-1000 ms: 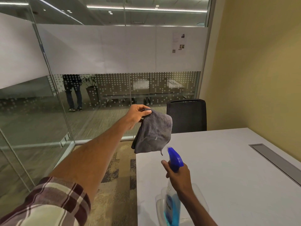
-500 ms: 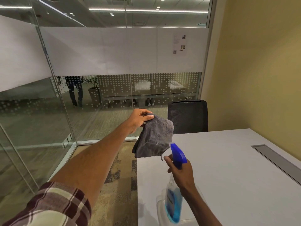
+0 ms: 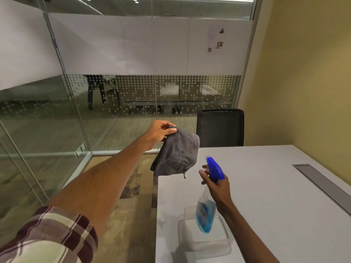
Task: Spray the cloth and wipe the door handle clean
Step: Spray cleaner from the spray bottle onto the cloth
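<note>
L hand (image 3: 158,132) pinches 1 cloth (image 3: 176,153); R hand (image 3: 216,184) grips 1 spray bottle (image 3: 208,209).

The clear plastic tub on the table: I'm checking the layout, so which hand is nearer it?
Right. The right hand holds the spray bottle just above the tub; the left hand grips the cloth farther off.

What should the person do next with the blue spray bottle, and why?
Probably squeeze the trigger. The left hand holds the grey cloth hanging in the air, and the right hand holds the spray bottle up with its blue nozzle aimed at the cloth from close by. No door handle is in view yet.
</note>
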`<state>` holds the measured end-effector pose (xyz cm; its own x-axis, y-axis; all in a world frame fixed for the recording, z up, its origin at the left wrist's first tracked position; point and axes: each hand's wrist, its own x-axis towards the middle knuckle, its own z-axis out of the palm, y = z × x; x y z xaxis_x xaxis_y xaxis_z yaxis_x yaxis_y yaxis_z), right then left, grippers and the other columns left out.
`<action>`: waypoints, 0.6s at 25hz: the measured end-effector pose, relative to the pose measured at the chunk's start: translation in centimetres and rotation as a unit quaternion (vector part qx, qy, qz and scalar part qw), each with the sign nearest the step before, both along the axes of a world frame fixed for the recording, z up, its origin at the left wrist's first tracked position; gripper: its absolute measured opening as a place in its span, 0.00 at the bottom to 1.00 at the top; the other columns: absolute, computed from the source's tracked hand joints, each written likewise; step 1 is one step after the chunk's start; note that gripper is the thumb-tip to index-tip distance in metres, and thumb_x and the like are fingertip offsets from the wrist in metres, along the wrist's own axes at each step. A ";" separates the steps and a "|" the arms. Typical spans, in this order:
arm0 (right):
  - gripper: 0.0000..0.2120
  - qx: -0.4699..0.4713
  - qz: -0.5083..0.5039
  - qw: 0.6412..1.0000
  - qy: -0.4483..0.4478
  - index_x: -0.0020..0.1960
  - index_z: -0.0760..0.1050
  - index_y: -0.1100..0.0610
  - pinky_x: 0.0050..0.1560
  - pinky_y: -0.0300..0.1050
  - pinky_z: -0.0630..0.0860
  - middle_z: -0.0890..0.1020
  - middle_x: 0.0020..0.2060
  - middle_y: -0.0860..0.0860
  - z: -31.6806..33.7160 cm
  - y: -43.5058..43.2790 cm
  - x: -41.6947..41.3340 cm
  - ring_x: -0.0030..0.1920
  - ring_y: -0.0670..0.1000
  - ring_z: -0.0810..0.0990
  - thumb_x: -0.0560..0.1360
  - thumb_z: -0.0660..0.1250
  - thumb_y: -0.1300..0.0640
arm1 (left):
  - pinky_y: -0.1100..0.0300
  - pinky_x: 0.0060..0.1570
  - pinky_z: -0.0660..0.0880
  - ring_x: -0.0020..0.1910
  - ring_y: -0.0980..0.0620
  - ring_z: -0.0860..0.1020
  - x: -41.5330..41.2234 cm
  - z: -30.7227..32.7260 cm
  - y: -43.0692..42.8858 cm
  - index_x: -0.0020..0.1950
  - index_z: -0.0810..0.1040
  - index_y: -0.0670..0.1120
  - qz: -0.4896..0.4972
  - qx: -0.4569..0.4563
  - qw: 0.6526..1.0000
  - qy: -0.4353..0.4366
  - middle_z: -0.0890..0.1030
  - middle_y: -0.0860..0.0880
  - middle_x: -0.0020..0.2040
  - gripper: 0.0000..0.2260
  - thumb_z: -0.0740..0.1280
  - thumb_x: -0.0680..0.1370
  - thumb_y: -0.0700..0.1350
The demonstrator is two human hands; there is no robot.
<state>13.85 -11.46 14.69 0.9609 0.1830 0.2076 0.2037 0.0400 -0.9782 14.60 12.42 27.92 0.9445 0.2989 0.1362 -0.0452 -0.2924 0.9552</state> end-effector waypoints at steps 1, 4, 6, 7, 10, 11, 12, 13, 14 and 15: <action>0.14 -0.003 0.002 1.000 -0.002 0.59 0.74 0.54 0.43 0.39 0.80 0.82 0.47 0.52 -0.4 -0.3 0.5 0.42 0.53 0.82 0.74 0.70 0.57 | 0.66 0.34 0.77 0.39 0.58 0.80 -0.2 -0.3 -0.1 0.46 0.82 0.46 0.005 0.002 1.000 -0.002 0.82 0.50 0.41 0.05 0.70 0.77 0.36; 0.15 -0.001 -0.002 1.000 -0.004 0.60 0.74 0.57 0.46 0.41 0.79 0.81 0.51 0.52 -1.9 -1.5 2.1 0.44 0.53 0.81 0.74 0.70 0.59 | 0.64 0.37 0.77 0.39 0.58 0.79 -0.6 -1.3 -0.2 0.50 0.82 0.43 0.026 0.004 1.000 -0.004 0.82 0.50 0.41 0.04 0.70 0.77 0.37; 0.18 -0.006 -0.006 1.000 0.001 0.63 0.73 0.61 0.48 0.44 0.79 0.81 0.52 0.53 -3.4 -2.3 3.0 0.46 0.55 0.80 0.74 0.70 0.60 | 0.65 0.37 0.77 0.40 0.58 0.79 -1.0 -2.1 -0.3 0.53 0.82 0.40 0.041 0.009 0.999 -0.003 0.82 0.50 0.41 0.05 0.70 0.77 0.36; 0.19 -0.010 -0.005 1.000 0.004 0.64 0.73 0.62 0.50 0.48 0.79 0.80 0.53 0.53 -4.2 -2.7 3.4 0.47 0.57 0.80 0.74 0.70 0.61 | 0.67 0.36 0.77 0.39 0.59 0.79 -1.2 -2.5 -0.3 0.53 0.82 0.39 0.047 0.013 0.999 -0.004 0.82 0.50 0.41 0.06 0.70 0.77 0.36; 0.20 -0.015 0.001 1.000 0.022 0.62 0.73 0.60 0.52 0.52 0.79 0.81 0.52 0.53 -6.6 -4.0 4.2 0.48 0.57 0.80 0.72 0.71 0.63 | 0.70 0.32 0.76 0.36 0.63 0.79 -2.0 -4.0 -0.4 0.53 0.82 0.38 0.063 0.013 0.998 -0.005 0.81 0.51 0.40 0.06 0.69 0.77 0.36; 0.19 -0.013 0.002 0.999 0.030 0.61 0.73 0.58 0.51 0.52 0.79 0.81 0.52 0.53 -7.3 -4.4 4.5 0.47 0.56 0.79 0.71 0.72 0.63 | 0.71 0.32 0.76 0.35 0.63 0.79 -2.2 -4.4 -0.5 0.52 0.82 0.40 0.066 0.010 0.998 -0.002 0.81 0.51 0.40 0.05 0.69 0.77 0.36; 0.19 -0.010 0.003 0.999 0.039 0.60 0.74 0.57 0.50 0.51 0.79 0.81 0.51 0.53 -7.9 -4.7 4.7 0.46 0.55 0.79 0.71 0.73 0.62 | 0.70 0.32 0.75 0.36 0.63 0.79 -2.4 -4.8 -0.6 0.50 0.82 0.41 0.067 0.008 0.998 0.002 0.82 0.51 0.40 0.04 0.69 0.77 0.36; 0.19 -0.008 0.004 0.999 0.046 0.59 0.74 0.55 0.49 0.50 0.79 0.81 0.50 0.53 -8.5 -5.0 4.9 0.45 0.53 0.79 0.71 0.73 0.62 | 0.69 0.33 0.76 0.37 0.62 0.79 -2.6 -5.1 -0.6 0.48 0.82 0.43 0.069 0.009 0.998 0.006 0.82 0.51 0.40 0.04 0.70 0.77 0.37; 0.18 -0.006 0.006 0.999 0.050 0.59 0.74 0.55 0.48 0.48 0.79 0.81 0.48 0.51 -9.0 -5.3 5.1 0.43 0.52 0.79 0.71 0.73 0.62 | 0.68 0.34 0.77 0.38 0.60 0.80 -2.8 -5.4 -0.6 0.47 0.82 0.45 0.071 0.010 0.997 0.010 0.82 0.51 0.40 0.04 0.70 0.77 0.37; 0.18 -0.004 0.010 0.999 0.051 0.58 0.74 0.54 0.47 0.46 0.79 0.81 0.46 0.49 -9.5 -5.6 5.2 0.42 0.51 0.79 0.70 0.73 0.63 | 0.67 0.36 0.77 0.39 0.59 0.80 -3.0 -5.6 -0.7 0.47 0.82 0.46 0.072 0.010 0.997 0.013 0.82 0.50 0.41 0.04 0.70 0.77 0.37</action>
<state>19.09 -17.04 5.16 0.9733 0.2031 0.1073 0.1024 0.0347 -0.9941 11.59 11.75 22.31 0.8952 0.4295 0.1194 0.0241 -0.3140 0.9491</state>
